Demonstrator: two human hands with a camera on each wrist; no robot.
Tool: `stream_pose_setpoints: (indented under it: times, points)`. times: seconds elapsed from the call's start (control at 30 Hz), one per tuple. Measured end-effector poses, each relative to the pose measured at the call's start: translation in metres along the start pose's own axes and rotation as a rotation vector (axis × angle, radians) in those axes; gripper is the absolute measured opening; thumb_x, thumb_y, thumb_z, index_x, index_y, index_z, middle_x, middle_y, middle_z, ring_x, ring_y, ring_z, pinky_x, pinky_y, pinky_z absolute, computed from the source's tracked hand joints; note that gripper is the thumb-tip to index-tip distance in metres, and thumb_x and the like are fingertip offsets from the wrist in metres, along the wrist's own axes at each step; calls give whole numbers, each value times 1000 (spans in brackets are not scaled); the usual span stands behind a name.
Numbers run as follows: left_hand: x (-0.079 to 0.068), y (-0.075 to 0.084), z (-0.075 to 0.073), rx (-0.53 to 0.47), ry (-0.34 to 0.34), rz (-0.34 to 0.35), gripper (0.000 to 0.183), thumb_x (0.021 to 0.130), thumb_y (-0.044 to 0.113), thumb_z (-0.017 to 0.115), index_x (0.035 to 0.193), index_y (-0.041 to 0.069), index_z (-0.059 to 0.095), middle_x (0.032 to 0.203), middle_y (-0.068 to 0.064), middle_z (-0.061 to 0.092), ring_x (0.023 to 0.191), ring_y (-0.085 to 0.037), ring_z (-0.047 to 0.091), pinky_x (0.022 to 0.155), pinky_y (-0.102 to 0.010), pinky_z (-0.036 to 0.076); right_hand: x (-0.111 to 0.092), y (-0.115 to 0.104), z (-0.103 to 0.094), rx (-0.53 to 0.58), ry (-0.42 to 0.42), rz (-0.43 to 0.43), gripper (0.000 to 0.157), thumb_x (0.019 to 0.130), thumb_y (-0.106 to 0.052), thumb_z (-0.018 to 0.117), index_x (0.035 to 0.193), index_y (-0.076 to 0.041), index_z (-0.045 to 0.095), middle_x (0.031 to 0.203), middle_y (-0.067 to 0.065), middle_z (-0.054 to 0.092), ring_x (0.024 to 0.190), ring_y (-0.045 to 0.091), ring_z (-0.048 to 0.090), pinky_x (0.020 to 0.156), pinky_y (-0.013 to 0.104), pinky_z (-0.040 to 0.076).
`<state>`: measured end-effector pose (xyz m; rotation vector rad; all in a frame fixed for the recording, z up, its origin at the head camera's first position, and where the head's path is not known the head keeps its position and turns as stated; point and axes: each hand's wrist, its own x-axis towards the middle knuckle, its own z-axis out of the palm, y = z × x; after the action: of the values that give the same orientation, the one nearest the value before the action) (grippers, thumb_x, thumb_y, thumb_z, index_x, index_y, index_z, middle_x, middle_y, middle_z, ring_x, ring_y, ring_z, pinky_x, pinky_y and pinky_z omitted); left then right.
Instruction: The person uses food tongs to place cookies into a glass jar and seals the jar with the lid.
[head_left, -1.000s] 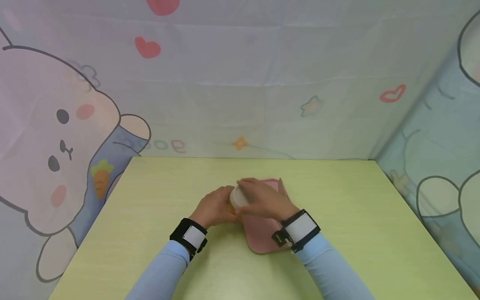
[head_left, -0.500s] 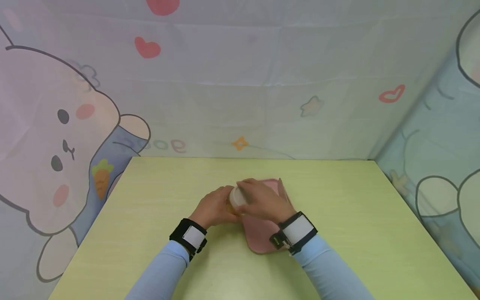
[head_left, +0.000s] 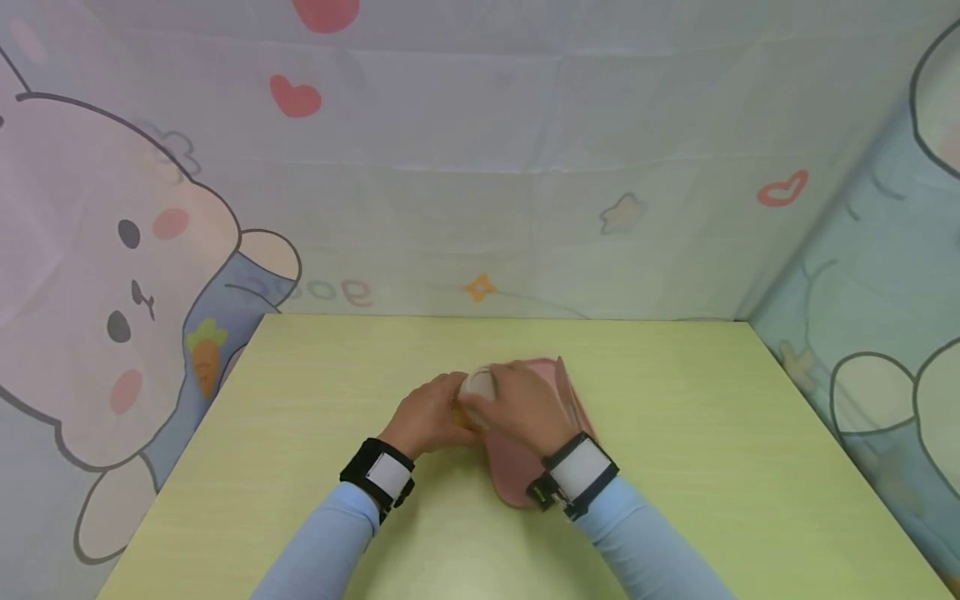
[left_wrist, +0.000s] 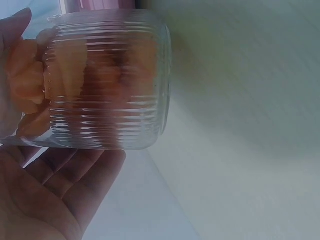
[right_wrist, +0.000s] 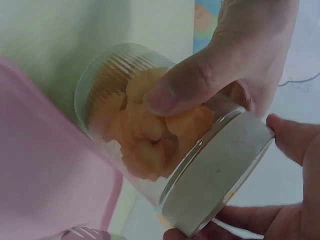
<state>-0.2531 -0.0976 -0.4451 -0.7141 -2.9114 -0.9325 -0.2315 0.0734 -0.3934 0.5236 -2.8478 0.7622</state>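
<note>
A clear ribbed jar [right_wrist: 145,125] holds orange-coloured chunks [right_wrist: 155,145], and a white lid [right_wrist: 215,175] sits on its mouth. My left hand [head_left: 427,417] grips the jar's body from the left, its thumb across the glass in the right wrist view. On the right, my right hand [head_left: 528,408] grips the lid, with fingers and thumb around its rim. The left wrist view has the jar [left_wrist: 105,85] lying sideways in the picture, the left fingers [left_wrist: 95,185] behind it. In the head view the hands hide most of the jar.
Under and beside the right hand lies a pink cutting board [head_left: 513,475] on the pale yellow table [head_left: 300,375]. A long thin pointed thing [head_left: 564,383] runs along the board's right edge. A printed cloth [head_left: 450,208] hangs behind the table.
My right hand has turned on the lid, and its wrist has swung left and slightly down. The left hand stays in place around the jar.
</note>
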Motion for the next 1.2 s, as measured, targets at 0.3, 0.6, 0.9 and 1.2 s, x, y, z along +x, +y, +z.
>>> stream_pose_setpoints:
  times: [0.3,0.6,0.9,1.2]
  points:
    - [0,1,1,17,10,-3,76,66,46,87,130,19,57,118,3,62,102,-16,57,85,-37,48,-1,0,1,46,-5,89,38,89,-54,63,82,-16,65,62,-2,50,60,14,50,56,29,40]
    - [1,-2,0,5,3,5,76,68,43,86,132,18,56,119,3,61,104,-16,58,86,-37,48,0,3,-7,29,-125,-18,56,85,-48,71,121,-7,62,106,4,65,91,17,59,76,33,49]
    - [0,-4,1,-12,17,32,79,67,41,87,135,15,54,120,1,62,107,-18,58,89,-39,48,4,9,-15,36,-242,-178,79,82,-30,79,146,-3,42,146,14,46,128,24,47,99,37,43]
    - [1,-7,1,-8,18,33,79,66,42,87,133,16,55,114,2,61,102,-16,57,85,-37,48,3,6,-15,48,-237,-142,74,82,-29,76,145,-6,46,144,12,48,120,21,52,94,36,46]
